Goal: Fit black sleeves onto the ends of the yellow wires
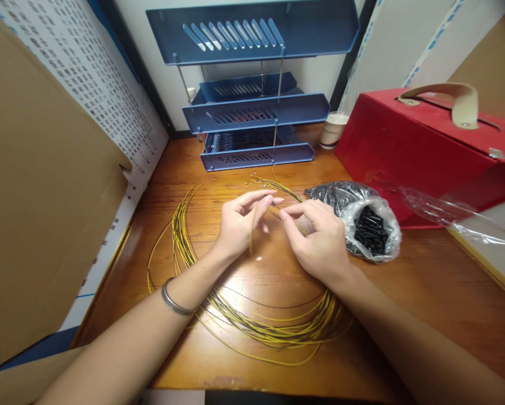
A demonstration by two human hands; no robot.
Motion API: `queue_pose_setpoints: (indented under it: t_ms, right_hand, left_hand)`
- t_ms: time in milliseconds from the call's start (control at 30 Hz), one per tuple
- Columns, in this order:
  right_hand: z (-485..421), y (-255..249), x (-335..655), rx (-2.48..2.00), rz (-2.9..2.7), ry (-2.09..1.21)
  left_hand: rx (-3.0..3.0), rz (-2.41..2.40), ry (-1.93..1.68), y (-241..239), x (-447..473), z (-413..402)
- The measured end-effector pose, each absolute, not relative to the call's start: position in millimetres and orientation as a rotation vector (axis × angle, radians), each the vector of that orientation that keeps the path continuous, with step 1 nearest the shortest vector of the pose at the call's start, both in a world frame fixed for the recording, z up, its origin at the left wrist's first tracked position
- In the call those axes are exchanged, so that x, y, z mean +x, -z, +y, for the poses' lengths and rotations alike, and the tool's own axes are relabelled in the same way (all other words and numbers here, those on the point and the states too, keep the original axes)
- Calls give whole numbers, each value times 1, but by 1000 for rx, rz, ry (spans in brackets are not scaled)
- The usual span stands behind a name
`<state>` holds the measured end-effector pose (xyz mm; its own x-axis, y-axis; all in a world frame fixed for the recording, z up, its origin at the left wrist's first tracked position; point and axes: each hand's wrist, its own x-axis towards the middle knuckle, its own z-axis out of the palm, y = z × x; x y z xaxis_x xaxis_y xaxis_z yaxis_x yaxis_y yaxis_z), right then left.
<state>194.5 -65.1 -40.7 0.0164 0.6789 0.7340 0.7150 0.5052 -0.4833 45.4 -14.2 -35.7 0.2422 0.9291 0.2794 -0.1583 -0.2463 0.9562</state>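
Yellow and dark thin wires (269, 332) lie in a wide loose coil on the wooden table, under and around both forearms. My left hand (238, 225), raised over the middle of the coil, has thumb and fingertips closed on a thin yellow wire (251, 233), which hangs down blurred in front of the palm. Facing it, my right hand (320, 239) holds thumb and forefinger pinched together; whatever sits between them is too small to make out. Wire ends (269, 183) fan out just beyond the hands.
To the right, an open clear plastic bag (373, 230) holds small black parts. A red box (421, 152) with a beige handle and a paper cup (333, 130) stand behind it. Blue tiered trays (256, 157) rise at the back, cardboard (45, 185) at the left.
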Motion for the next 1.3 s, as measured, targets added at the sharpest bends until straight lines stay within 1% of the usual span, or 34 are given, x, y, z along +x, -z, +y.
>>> queue_pose_setpoints:
  t_ms: [133, 433, 700, 967, 1300]
  right_hand:
    - [-65, 40, 193, -1197, -1677, 23]
    - [-66, 39, 194, -1221, -1667, 38]
    - [-66, 39, 194, -1239, -1667, -6]
    - [-67, 38, 193, -1237, -1652, -14]
    - [-66, 40, 192, -1234, -1612, -46]
  left_hand:
    - [1444, 744, -1216, 36, 46, -16]
    - [1419, 926, -1316, 33, 45, -14]
    - [1452, 810, -1214, 36, 46, -16]
    - [1404, 940, -1291, 35, 46, -14]
    - [1454, 815, -1216, 36, 46, -17]
